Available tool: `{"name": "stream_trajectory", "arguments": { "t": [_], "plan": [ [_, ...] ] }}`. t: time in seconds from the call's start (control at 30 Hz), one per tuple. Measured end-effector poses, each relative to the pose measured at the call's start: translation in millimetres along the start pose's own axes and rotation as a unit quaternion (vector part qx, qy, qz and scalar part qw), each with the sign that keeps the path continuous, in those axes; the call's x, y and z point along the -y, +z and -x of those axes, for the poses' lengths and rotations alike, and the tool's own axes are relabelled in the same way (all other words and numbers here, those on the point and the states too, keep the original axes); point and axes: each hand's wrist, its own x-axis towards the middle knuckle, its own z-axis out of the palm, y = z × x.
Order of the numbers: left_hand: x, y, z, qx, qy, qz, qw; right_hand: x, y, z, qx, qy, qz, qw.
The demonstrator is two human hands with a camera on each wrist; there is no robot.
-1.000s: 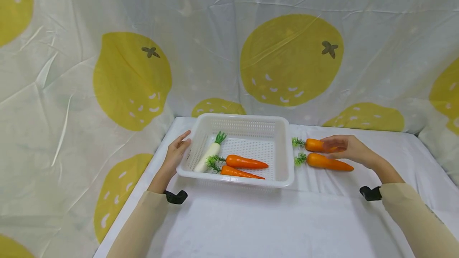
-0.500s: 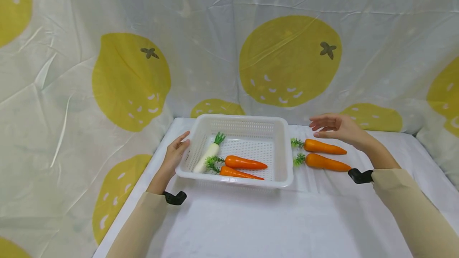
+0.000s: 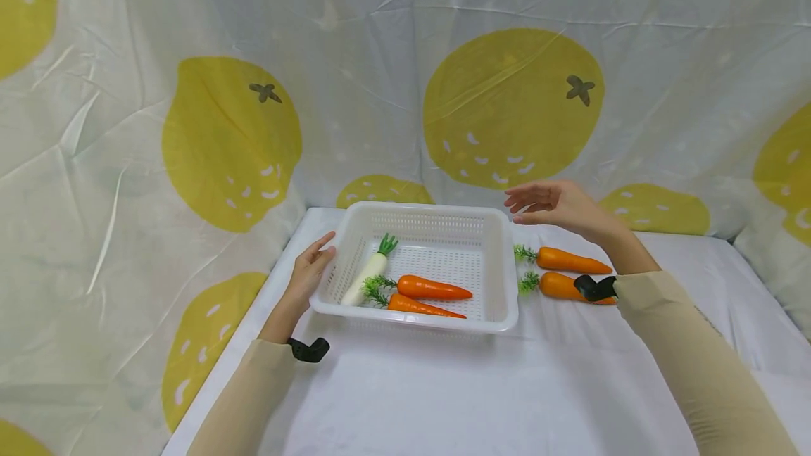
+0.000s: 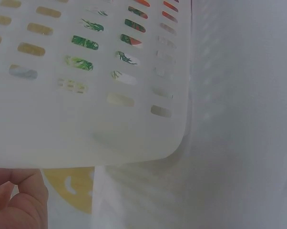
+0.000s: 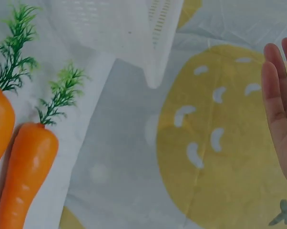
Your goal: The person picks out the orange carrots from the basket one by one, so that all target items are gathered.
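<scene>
A white perforated plastic basket (image 3: 443, 211) sits on the table, holding a white radish (image 3: 366, 276) and two carrots, an upper carrot (image 3: 437, 287) and a lower carrot (image 3: 423, 305). My left hand (image 3: 306, 280) is at the basket's left rim with index finger and thumb extended; whether it touches the rim is unclear. In the left wrist view, part of that hand (image 4: 19, 202) shows below the rim. Off the basket's right rear corner, my right hand (image 3: 560, 208) is raised with nothing in it. Below it lie a far carrot (image 3: 570, 260) and a near carrot (image 3: 560, 285), the latter partly hidden by the wrist camera.
White cloth covers the table (image 3: 431, 393). A curtain (image 3: 367, 76) printed with yellow lemons hangs along the back and left side. Black cameras are worn on the wrists, the left camera (image 3: 309, 350) and the right camera (image 3: 595, 288).
My right hand has let go of the far carrot on the table, risen, and moved left toward the basket's rear corner. The left hand and the basket have stayed in place.
</scene>
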Motion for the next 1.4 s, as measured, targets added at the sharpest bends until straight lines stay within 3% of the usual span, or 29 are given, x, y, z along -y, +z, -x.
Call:
{"name": "stream_trajectory", "arguments": {
  "t": [0.1,0.3,0.47,0.77,0.9,1.13,1.4],
  "plan": [
    [0.6,-0.5,-0.3,-0.001,0.005,-0.001,1.0000,5.8,5.8,-10.8,0.003,-0.007,-0.010,0.9999],
    [-1.2,0.0,-4.1,-0.008,-0.038,-0.030,0.9988,14.7,20.4,-33.5,0.018,-0.017,-0.031,0.9992],
    [-1.9,-0.6,-6.2,-0.004,-0.055,-0.022,0.9983,16.0,34.1,-50.2,0.030,-0.023,-0.058,0.9976],
    [-30.4,2.7,9.3,0.012,-0.057,-0.009,0.9983,11.5,58.0,-69.7,0.048,-0.029,-0.076,0.9955],
    [-33.4,3.4,10.0,0.013,-0.050,-0.015,0.9986,7.2,67.8,-77.5,0.050,-0.023,-0.093,0.9941],
    [-34.4,6.2,10.5,0.010,-0.064,-0.027,0.9976,-5.8,91.0,-89.9,0.067,0.006,-0.102,0.9925],
    [-32.4,5.2,11.2,0.009,-0.065,-0.015,0.9977,-20.9,125.0,-104.0,0.101,0.034,-0.149,0.9831]
  ]
}}
